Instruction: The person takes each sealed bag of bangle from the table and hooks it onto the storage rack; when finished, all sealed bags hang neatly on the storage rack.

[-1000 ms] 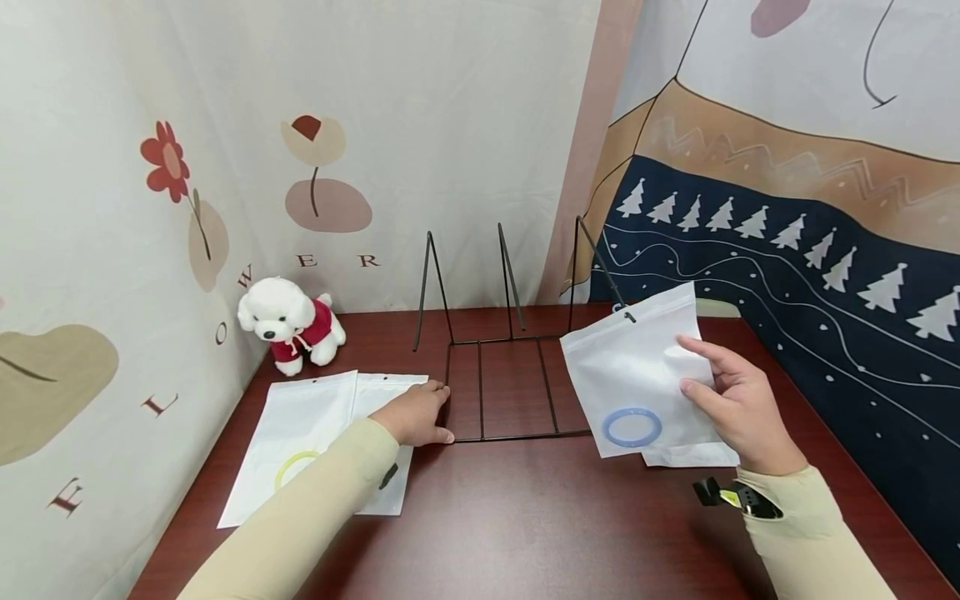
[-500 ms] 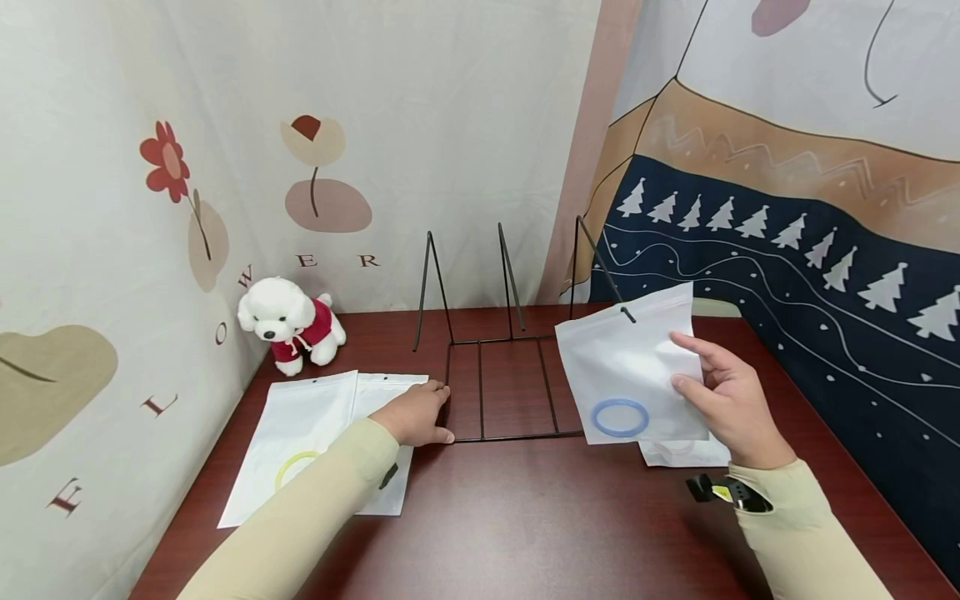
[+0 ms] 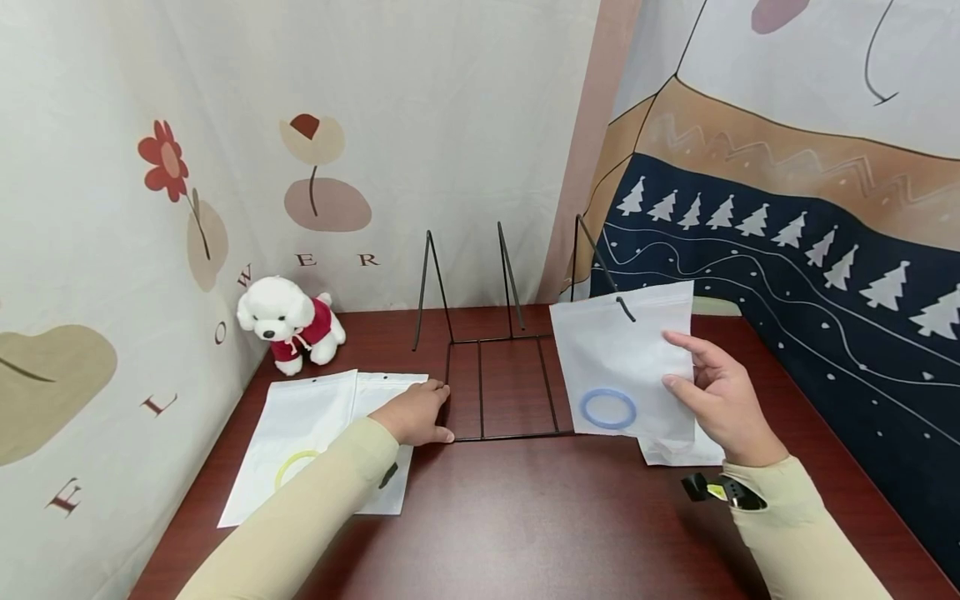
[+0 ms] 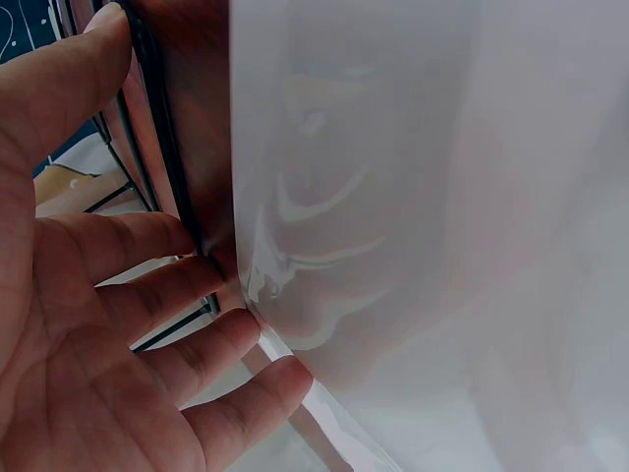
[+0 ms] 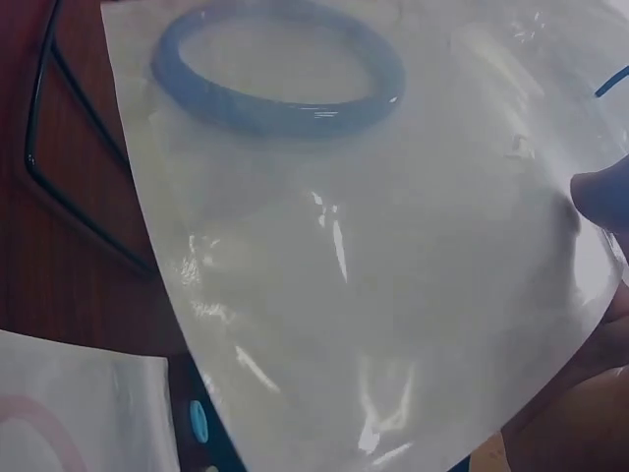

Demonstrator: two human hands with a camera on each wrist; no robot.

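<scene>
The table (image 3: 517, 525) bears one wire rack (image 3: 481, 392) and four bags (image 3: 618, 358).

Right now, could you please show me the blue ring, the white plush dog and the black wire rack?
Blue ring (image 5: 285, 119): right wrist view, on its band.
White plush dog (image 3: 298, 315): head view, side of head.
Black wire rack (image 3: 502, 339): head view, back bar of its base.

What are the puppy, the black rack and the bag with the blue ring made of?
The puppy looks like plush: fuzzy, rounded, matte white. The black rack is probably coated metal: thin bent rods. The bag seems smooth plastic, with shiny glints and the blue ring showing through.
</scene>
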